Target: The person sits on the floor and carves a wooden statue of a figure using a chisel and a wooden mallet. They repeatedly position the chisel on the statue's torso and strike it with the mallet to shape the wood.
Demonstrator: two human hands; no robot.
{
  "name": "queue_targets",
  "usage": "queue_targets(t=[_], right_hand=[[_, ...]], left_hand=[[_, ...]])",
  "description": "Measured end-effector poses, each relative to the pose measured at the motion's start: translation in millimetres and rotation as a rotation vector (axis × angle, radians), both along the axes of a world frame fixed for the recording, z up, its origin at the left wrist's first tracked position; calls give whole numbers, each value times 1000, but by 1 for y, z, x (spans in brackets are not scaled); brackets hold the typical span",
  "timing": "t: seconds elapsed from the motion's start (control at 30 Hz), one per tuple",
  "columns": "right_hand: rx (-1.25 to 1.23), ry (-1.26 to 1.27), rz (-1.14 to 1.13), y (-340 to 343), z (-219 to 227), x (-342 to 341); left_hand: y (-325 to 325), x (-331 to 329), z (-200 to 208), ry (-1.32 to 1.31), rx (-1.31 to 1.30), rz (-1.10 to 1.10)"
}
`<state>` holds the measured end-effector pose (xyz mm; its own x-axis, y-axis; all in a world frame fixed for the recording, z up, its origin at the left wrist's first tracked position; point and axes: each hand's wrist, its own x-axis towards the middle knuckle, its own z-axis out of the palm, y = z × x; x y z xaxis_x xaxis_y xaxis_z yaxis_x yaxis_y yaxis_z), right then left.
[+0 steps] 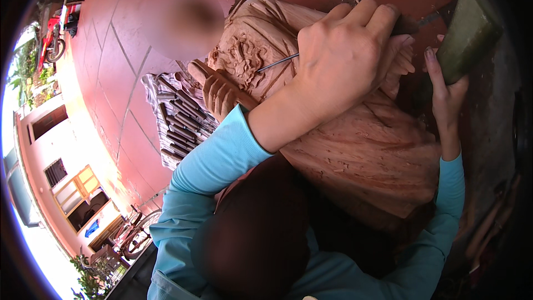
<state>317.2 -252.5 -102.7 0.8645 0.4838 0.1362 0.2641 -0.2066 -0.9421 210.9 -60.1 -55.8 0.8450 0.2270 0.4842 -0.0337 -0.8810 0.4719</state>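
Observation:
My left hand point(344, 50) is closed round a carving chisel; its thin metal shaft point(277, 62) reaches toward curled relief on a reddish-brown wooden carving point(361, 150). The dark end of the handle point(406, 25) sticks out beyond my fingers, while the rest is hidden in my grip. A green, block-shaped mallet point(469, 33) is gripped by my right hand point(448, 86), raised to the right of the chisel handle. The carving lies before me, with draped folds and a carved hand point(219, 95) holding a rod-like shape. Part of its far left end is blurred.
Several dark-handled carving tools point(180, 119) lie in a row on a striped cloth point(167, 158) left of the carving. Red tiled floor point(122, 78) surrounds it, with wood chips nearby. Farther left are a bicycle point(136, 236), a red motorbike point(51, 39) and a building point(47, 150).

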Motion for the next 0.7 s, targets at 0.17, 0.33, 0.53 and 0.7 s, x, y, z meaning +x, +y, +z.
queue_targets(t=[0.17,0.33,0.53,0.7], right_hand=[[-14,22,-11,1,2,-2],[-81,-45,12,-1,-2,-1],[-231,-204,60,-5,-12,2],[-243,-285,51,5,-7,-3]], left_hand=[[1,-2,2,18,-4,-7],[3,-3,3,50,-34,-26],[5,-3,2,54,-63,-18],[3,-4,-2,65,-24,-15]])
